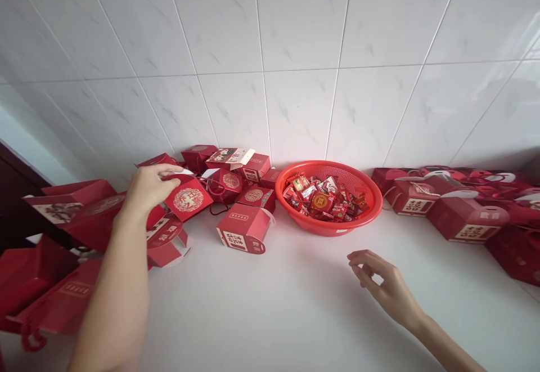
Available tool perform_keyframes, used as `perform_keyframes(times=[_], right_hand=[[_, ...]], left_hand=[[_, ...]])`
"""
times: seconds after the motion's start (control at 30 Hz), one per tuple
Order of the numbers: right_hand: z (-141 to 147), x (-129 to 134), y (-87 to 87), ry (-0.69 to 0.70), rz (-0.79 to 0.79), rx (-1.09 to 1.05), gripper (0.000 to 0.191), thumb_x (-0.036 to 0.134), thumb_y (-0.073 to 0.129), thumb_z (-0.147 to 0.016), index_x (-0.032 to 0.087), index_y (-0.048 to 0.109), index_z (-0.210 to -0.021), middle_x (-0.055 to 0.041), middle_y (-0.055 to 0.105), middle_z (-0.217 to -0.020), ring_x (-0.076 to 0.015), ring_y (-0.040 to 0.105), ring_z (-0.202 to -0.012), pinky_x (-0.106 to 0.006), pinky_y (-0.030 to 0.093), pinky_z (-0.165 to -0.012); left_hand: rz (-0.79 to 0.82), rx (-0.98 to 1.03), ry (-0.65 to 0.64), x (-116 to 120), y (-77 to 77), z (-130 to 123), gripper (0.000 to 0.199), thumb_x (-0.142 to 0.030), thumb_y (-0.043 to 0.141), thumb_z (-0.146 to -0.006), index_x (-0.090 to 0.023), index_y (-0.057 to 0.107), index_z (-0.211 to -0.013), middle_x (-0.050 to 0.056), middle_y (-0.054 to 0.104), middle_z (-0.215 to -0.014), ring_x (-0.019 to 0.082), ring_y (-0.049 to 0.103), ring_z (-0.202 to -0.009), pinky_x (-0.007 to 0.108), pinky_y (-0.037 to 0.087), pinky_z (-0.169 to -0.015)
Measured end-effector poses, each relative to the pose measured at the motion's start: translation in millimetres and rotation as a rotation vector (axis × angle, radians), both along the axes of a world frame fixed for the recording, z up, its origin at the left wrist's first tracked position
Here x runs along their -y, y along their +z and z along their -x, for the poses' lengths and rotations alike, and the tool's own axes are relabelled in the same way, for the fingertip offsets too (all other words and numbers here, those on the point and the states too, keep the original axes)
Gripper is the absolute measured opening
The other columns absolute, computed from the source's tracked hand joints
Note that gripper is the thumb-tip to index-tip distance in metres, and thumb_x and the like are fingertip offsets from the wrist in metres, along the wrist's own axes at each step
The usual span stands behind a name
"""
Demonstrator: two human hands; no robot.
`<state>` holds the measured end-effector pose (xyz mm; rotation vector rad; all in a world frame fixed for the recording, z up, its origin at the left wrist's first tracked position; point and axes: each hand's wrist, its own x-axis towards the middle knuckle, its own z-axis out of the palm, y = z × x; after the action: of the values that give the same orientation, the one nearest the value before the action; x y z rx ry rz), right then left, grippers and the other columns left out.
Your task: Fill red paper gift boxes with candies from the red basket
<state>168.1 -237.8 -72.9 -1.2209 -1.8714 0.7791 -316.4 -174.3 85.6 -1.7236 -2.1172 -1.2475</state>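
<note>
My left hand (147,189) reaches into the pile at the left, its thumb and fingers closed on the edge of a red gift box (188,200) with a pale round emblem on its face. Over the white tabletop, in front of the basket, hangs my right hand (379,282). Its fingers are curled with the tips close to the thumb, and nothing shows in them. A red plastic basket (329,228) holds many small wrapped candies (323,200). Between the pile and the basket, one red gift box (244,228) lies on its side.
More red boxes (71,293) lie heaped along the left, some with rope handles. At the right stands a row of closed red boxes (468,220) along the wall. White tiles (295,102) rise behind the white tabletop (253,316).
</note>
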Motion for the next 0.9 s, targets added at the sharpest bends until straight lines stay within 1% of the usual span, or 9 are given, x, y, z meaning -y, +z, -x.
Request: perform_keyframes(times=[0.07, 0.1, 0.27, 0.33, 0.4, 0.47, 0.57, 0.7, 0.9], right_hand=[[1, 0, -0.7, 0.004, 0.011, -0.004, 0.034, 0.049, 0.049, -0.098, 0.022, 0.068, -0.088, -0.0108, 0.070, -0.101, -0.0160, 0.061, -0.057, -0.031, 0.050, -0.046], [1, 0, -1.0, 0.003, 0.012, -0.007, 0.034, 0.049, 0.049, -0.098, 0.022, 0.068, -0.087, -0.0104, 0.070, -0.100, -0.0158, 0.061, -0.057, -0.031, 0.050, -0.047], [3, -2, 1.7, 0.001, -0.019, -0.042, 0.034, 0.050, 0.051, -0.097, 0.022, 0.068, -0.089, -0.0094, 0.071, -0.096, -0.0160, 0.062, -0.058, -0.031, 0.053, -0.052], [5, -3, 9.1, -0.011, -0.046, -0.073, 0.033, 0.050, 0.053, -0.097, 0.021, 0.068, -0.096, -0.0066, 0.070, -0.084, -0.0163, 0.063, -0.058, -0.032, 0.055, -0.056], [8, -4, 22.8, -0.041, -0.098, -0.141, 0.031, 0.048, 0.054, -0.097, 0.021, 0.066, -0.105, -0.0041, 0.068, -0.078, -0.0160, 0.063, -0.059, -0.032, 0.056, -0.060], [13, -5, 42.6, -0.081, -0.201, -0.248, 0.028, 0.045, 0.055, -0.098, 0.021, 0.064, -0.111, -0.0074, 0.071, -0.096, -0.0147, 0.063, -0.064, -0.030, 0.056, -0.061], [20, -8, 77.7, -0.107, -0.406, -0.336, 0.020, 0.039, 0.057, -0.099, 0.022, 0.063, -0.109, -0.0107, 0.068, -0.118, -0.0143, 0.063, -0.074, -0.030, 0.056, -0.066], [23, -13, 114.5, 0.035, -0.477, -0.083, 0.012, 0.029, 0.060, -0.097, 0.021, 0.068, -0.094, -0.0081, 0.071, -0.105, -0.0144, 0.062, -0.075, -0.028, 0.054, -0.065], [13, -11, 134.8, 0.316, -0.492, 0.175, 0.020, 0.030, 0.071, -0.091, 0.023, 0.076, -0.109, -0.0122, 0.057, -0.142, -0.0236, 0.064, -0.116, -0.036, 0.056, -0.094]], left_hand=[[-0.007, 0.029, 0.014, 14, 13.7, -25, 0.020, -0.017, 0.063, -0.068, -0.021, 0.076, -0.083, -0.003, 0.076, -0.085, 0.022, 0.066, -0.083, 0.037, 0.055, -0.086], [-0.062, -0.015, -0.050, 21, 20.8, -37, 0.018, -0.019, 0.063, -0.071, -0.021, 0.077, -0.082, -0.002, 0.075, -0.090, 0.021, 0.065, -0.085, 0.036, 0.055, -0.088], [-0.278, -0.034, -0.645, 52, 42.2, -93, 0.011, -0.019, 0.071, -0.079, -0.023, 0.074, -0.069, -0.002, 0.069, -0.078, 0.016, 0.065, -0.078, 0.031, 0.056, -0.075], [-0.239, -0.045, -0.940, 57, 39.3, -116, 0.020, -0.008, 0.068, -0.081, -0.023, 0.074, -0.069, -0.003, 0.069, -0.078, 0.014, 0.066, -0.074, 0.027, 0.055, -0.067], [-0.167, -0.048, -1.132, 60, 29.1, -141, 0.026, -0.001, 0.064, -0.082, -0.023, 0.074, -0.072, -0.002, 0.069, -0.080, 0.012, 0.066, -0.072, 0.024, 0.054, -0.062], [-0.083, -0.040, -1.238, 60, 13.7, -167, 0.029, 0.001, 0.061, -0.084, -0.022, 0.076, -0.074, 0.000, 0.069, -0.083, 0.011, 0.066, -0.074, 0.021, 0.052, -0.062], [0.021, -0.055, -1.339, 61, -11.7, -202, 0.032, 0.003, 0.057, -0.084, -0.020, 0.078, -0.077, 0.002, 0.069, -0.085, 0.008, 0.064, -0.070, 0.016, 0.047, -0.056], [0.051, -0.130, -1.356, 65, -35.4, -226, 0.036, 0.003, 0.053, -0.086, -0.021, 0.080, -0.084, 0.003, 0.069, -0.087, 0.010, 0.063, -0.076, 0.018, 0.047, -0.062], [0.083, -0.201, -1.352, 80, -41.1, -223, 0.040, 0.005, 0.051, -0.086, -0.022, 0.080, -0.095, 0.003, 0.069, -0.092, 0.012, 0.063, -0.081, 0.020, 0.049, -0.070]])
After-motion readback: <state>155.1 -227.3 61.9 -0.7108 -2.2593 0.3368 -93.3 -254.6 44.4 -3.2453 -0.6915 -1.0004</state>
